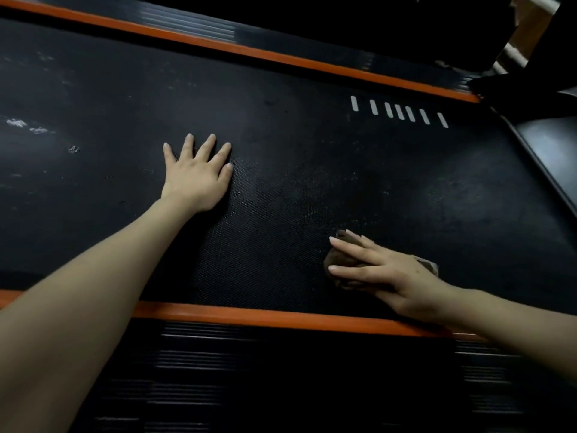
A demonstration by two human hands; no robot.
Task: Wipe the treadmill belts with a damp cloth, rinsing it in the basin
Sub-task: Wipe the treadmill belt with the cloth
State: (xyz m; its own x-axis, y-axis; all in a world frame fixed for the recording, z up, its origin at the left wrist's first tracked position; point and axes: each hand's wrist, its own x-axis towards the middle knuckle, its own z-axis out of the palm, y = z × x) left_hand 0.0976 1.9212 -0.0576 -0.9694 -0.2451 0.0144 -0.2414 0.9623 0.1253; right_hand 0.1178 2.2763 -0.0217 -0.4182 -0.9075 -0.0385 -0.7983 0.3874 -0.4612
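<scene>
The black textured treadmill belt (pixel 296 157) fills most of the view, running left to right. My left hand (pixel 196 176) lies flat on the belt near its middle, fingers spread, holding nothing. My right hand (pixel 384 273) presses a small brownish-grey cloth (pixel 338 262) flat against the belt near the front edge. Most of the cloth is hidden under my fingers and palm; a corner shows behind the wrist. Pale dusty marks sit on the belt at far left. No basin is in view.
Orange side strips (pixel 256 315) border the belt at front and back (pixel 218 45), with ribbed black foot rails (pixel 249 370) outside them. Several white dashes (pixel 399 111) are printed on the belt at upper right. The dark motor cover (pixel 549 142) rises at the right.
</scene>
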